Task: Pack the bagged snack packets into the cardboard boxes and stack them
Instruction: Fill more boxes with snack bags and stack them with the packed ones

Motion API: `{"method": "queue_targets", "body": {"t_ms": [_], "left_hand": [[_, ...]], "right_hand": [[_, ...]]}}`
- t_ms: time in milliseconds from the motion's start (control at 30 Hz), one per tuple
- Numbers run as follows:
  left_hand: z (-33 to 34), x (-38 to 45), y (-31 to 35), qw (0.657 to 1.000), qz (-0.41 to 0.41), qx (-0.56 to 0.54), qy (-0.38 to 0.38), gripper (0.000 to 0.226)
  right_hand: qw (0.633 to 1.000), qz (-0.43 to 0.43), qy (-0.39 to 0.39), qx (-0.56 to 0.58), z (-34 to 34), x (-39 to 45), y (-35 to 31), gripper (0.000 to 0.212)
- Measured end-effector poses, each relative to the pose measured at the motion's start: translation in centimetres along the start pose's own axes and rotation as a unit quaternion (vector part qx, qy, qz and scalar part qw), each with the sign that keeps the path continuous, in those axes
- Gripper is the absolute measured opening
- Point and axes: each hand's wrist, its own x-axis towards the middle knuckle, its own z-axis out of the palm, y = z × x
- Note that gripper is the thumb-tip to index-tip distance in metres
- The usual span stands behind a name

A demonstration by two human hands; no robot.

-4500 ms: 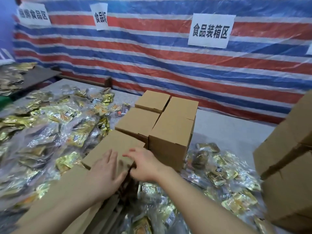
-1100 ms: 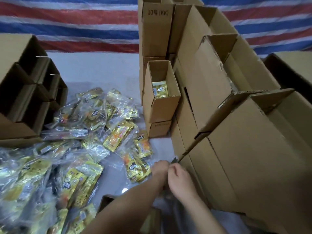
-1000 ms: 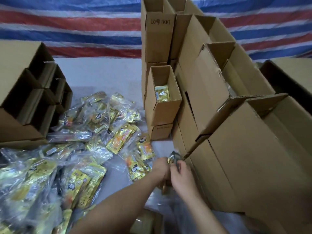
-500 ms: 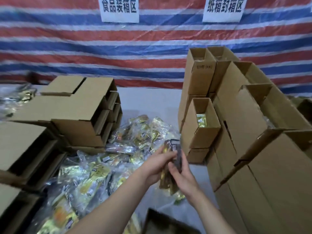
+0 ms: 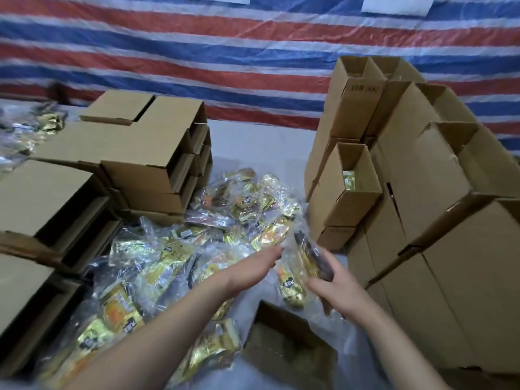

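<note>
Since half a second ago, your hands have parted: both were on one bag in front of you, and now only your right hand (image 5: 334, 280) keeps it while your left hand (image 5: 260, 261) has reached out over the pile.

At far left, closed boxes (image 5: 42, 192) lie stacked on their sides, with a second stack (image 5: 157, 153) just behind and to the right of them. A few loose packets (image 5: 42, 125) sit at the far left edge behind the boxes.

In the middle, the pile (image 5: 180, 249) of clear bags filled with gold packets spreads across the table (image 5: 253, 142) between the stacks. Your left hand lies stretched over the pile's right side, fingers extended toward a bag; the fingertips blur into the plastic, so you cannot tell whether they are gripping anything.

Just right of it, your right hand is clenched around the lower end of the bag (image 5: 308, 257), which stands tilted, its top leaning left, raised above the pile. Near your forearms, at the bottom, an open box (image 5: 284, 342) shows a dark inside.

To the right, an upright open box (image 5: 346, 192) holds one gold packet (image 5: 349, 180). Behind and right of it, tall open boxes (image 5: 439, 192) stand packed together. A striped tarp (image 5: 225, 52) hangs behind everything.
</note>
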Motion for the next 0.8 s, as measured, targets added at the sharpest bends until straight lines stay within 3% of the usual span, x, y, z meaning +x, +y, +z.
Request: {"method": "queue_targets", "body": {"t_ms": [67,133,233,333,400,467,533,600,667,800], "left_hand": [[0.3,-0.3,-4.3,0.991,-0.028,0.132,-0.012,0.056],[0.9,-0.6,-8.0,0.966,-0.036,0.255,-0.026,0.054],[1.9,-0.3,-11.1,0.966,-0.03,0.257,-0.001,0.048],[2.6,0.1,-12.0,0.959,-0.003,0.279,0.048,0.043],[3.1,0.1,-12.3,0.961,0.008,0.266,0.07,0.035],[3.3,0.1,-12.3,0.961,0.021,0.26,0.092,0.026],[3.2,0.1,-12.3,0.956,0.034,0.271,0.108,0.023],[3.3,0.1,-12.5,0.952,0.044,0.275,0.127,0.02],[3.7,-0.1,-12.6,0.948,0.047,0.28,0.141,0.02],[4.0,-0.6,-12.8,0.953,0.041,0.262,0.146,0.021]], "right_hand": [[0.993,0.02,-0.081,-0.083,-1.2,-1.1,0.1,0.081],[0.962,0.027,-0.202,-0.18,-1.0,-2.0,0.1,0.068],[0.893,0.037,-0.319,-0.315,1.0,-2.0,0.8,0.039],[0.859,0.078,-0.346,-0.37,3.0,-0.7,1.8,0.011],[0.845,0.075,-0.338,-0.409,4.7,0.3,2.6,0.004],[0.82,0.058,-0.331,-0.464,6.6,1.1,3.9,0.013],[0.799,0.043,-0.326,-0.504,8.4,1.6,6.3,0.037],[0.796,0.034,-0.312,-0.518,9.4,1.9,8.8,0.055],[0.811,0.034,-0.293,-0.505,9.6,1.9,10.6,0.06],[0.902,0.044,-0.267,-0.335,8.6,1.6,10.0,0.049]]}}
